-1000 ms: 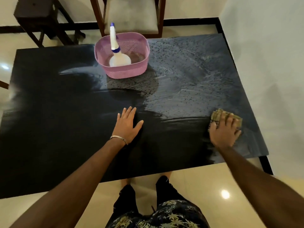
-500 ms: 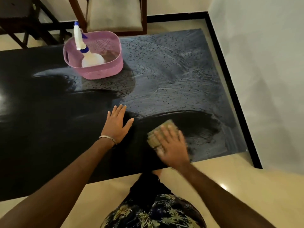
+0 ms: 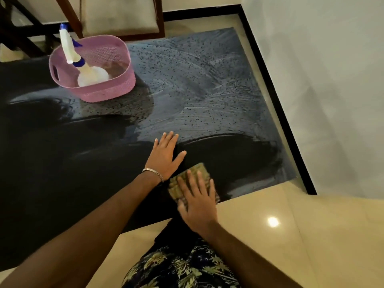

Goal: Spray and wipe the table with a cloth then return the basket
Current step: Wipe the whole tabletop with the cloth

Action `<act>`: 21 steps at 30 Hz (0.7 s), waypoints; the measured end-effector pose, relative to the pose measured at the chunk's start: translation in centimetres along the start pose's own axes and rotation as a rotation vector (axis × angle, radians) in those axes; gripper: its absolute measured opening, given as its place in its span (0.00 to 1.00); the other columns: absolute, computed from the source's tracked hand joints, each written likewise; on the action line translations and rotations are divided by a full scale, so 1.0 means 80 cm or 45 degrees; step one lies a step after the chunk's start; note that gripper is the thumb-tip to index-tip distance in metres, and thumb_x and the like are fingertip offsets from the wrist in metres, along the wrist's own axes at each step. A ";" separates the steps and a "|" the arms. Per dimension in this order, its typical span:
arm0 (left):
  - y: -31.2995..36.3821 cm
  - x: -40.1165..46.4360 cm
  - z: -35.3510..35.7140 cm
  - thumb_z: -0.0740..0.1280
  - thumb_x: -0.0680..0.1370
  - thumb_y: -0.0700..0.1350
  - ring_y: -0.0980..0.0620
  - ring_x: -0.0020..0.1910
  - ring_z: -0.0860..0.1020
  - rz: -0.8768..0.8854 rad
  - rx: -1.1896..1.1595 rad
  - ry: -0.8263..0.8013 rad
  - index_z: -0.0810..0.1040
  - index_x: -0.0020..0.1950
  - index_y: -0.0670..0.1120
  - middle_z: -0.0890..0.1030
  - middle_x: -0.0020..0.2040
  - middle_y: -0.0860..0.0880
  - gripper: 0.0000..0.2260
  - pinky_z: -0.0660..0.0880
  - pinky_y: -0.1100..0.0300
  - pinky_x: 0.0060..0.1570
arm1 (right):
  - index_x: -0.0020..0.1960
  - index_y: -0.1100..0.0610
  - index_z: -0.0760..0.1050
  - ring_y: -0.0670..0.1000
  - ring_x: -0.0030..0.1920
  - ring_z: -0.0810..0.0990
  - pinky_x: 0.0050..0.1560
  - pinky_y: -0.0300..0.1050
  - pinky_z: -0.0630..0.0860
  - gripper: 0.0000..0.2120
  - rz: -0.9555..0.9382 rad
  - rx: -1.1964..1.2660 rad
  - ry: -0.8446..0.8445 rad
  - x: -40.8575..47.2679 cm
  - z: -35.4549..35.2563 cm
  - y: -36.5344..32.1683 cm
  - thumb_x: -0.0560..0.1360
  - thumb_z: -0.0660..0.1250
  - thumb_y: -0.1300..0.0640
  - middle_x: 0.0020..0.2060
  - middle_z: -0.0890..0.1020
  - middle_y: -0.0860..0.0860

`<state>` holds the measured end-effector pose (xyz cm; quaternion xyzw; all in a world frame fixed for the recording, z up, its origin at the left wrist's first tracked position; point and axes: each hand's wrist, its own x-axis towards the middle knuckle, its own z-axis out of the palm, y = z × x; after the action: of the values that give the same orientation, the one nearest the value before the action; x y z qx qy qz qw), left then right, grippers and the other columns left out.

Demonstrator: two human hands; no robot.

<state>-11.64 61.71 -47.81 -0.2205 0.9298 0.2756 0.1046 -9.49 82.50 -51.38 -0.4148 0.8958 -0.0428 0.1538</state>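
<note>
**Here, both hands flat on a half-wiped table**

Here the right hand (image 3: 198,201) lies spread, fingers straight, pressing a folded olive-tan cloth (image 3: 192,179) onto the dark table (image 3: 62,163) close to its near edge. The hand covers most of the cloth, so only the far end and left side show, and those are blurred; its weave and folds cannot be made out. The left hand (image 3: 165,155) rests palm down just beyond it, fingers together and thumb out, holding nothing. A thin metal bracelet (image 3: 152,173) circles that wrist. The heel of the left hand and the cloth's far corner sit just beside each other; whether they touch cannot be told.

The tabletop is in two states. The near band and the left part look dark and glossy, while the far right part is greyish, covered in fine droplets and curved smear marks. The table's left side runs out of the picture.

A pink basket (image 3: 108,92) stands on the far part of the table, well apart from the hands. A spray bottle (image 3: 83,69) leans inside it, its white nozzle pointing up past the rim, a blue collar below. Something brownish lies in the basket behind the bottle, too dim to identify.

Beyond the table stands a wooden chair (image 3: 118,15) with a pale seat, cut off at the top edge. At bottom, patterned shorts (image 3: 178,269) and both forearms fill the view, partly hiding the cream floor (image 3: 291,235).
</note>
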 end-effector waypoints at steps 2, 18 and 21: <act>0.008 0.009 0.001 0.52 0.81 0.60 0.51 0.78 0.44 0.016 -0.008 -0.001 0.51 0.79 0.49 0.50 0.80 0.50 0.30 0.42 0.50 0.77 | 0.79 0.43 0.60 0.56 0.81 0.53 0.76 0.66 0.47 0.34 -0.110 0.003 -0.006 -0.010 0.004 0.017 0.74 0.61 0.42 0.81 0.57 0.48; 0.021 0.038 -0.002 0.52 0.80 0.61 0.52 0.78 0.44 0.123 0.002 -0.017 0.50 0.79 0.49 0.49 0.80 0.50 0.31 0.41 0.51 0.76 | 0.81 0.47 0.53 0.59 0.81 0.50 0.76 0.68 0.48 0.35 0.749 0.122 0.186 0.011 -0.021 0.103 0.76 0.54 0.41 0.81 0.54 0.53; 0.025 0.046 -0.001 0.52 0.81 0.61 0.52 0.78 0.44 0.161 0.010 -0.014 0.50 0.79 0.49 0.50 0.80 0.50 0.30 0.40 0.53 0.76 | 0.81 0.42 0.49 0.55 0.81 0.46 0.77 0.66 0.48 0.36 0.351 0.066 0.059 -0.014 -0.004 0.060 0.76 0.57 0.41 0.81 0.51 0.49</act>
<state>-15.81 61.91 -47.98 -0.1596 0.9424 0.2791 0.0929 -12.42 86.49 -51.79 -0.2827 0.9461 -0.0540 0.1484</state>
